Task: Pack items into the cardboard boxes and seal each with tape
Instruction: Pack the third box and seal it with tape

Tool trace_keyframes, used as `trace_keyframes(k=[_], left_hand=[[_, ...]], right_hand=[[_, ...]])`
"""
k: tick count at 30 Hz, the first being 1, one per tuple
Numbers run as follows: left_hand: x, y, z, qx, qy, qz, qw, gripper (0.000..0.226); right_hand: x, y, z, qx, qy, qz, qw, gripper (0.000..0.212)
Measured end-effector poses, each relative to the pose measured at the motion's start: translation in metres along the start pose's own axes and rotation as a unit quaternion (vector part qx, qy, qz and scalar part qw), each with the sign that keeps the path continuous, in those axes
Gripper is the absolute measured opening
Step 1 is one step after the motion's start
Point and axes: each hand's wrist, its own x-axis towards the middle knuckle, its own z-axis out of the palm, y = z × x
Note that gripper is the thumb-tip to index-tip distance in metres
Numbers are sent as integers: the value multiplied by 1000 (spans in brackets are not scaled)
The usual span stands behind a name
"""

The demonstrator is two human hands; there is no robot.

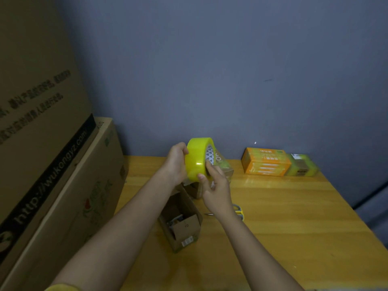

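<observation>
I hold a yellow roll of tape [197, 158] up above the wooden table [294, 217]. My left hand [176, 162] grips the roll from its left side. My right hand [216, 190] pinches a clear strip of tape [222, 164] that peels off the roll's right side, with the thumb against the roll's face. Below the hands a small open cardboard box [180, 223] lies on the table with its flaps spread and some items inside. A second small box behind it is mostly hidden by my hands.
Yellow-handled scissors [238, 211] lie on the table under my right wrist. An orange packet [265, 162] and a wrapped greenish box [302, 165] stand at the back right by the wall. Large cardboard cartons [48, 164] are stacked along the left.
</observation>
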Motion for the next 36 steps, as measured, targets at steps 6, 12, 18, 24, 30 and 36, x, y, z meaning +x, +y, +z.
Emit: trace_keyframes(k=[6,12,18,24,30,36], left_hand=[[-5,-5,-1,17,-17,5,1000,34],[6,-15,-24,291,43,237,926,53],[2,-21,-42,556,100,418,711,30],[-6,-20,-38,529,132,412,730,11],[-7,-16,-38,533,114,389,743,25],[-11,-16,-31,558,182,385,712,16]], right_hand=[[2,2,1,10,0,1,1000,49],[4,7,1,6,26,14,1000,51],[-1,15,7,-19,60,16,998,53],[-5,17,9,-49,49,-5,998,51],[-5,13,8,-46,49,2,998,52],[-3,12,9,-55,63,-1,997,52]])
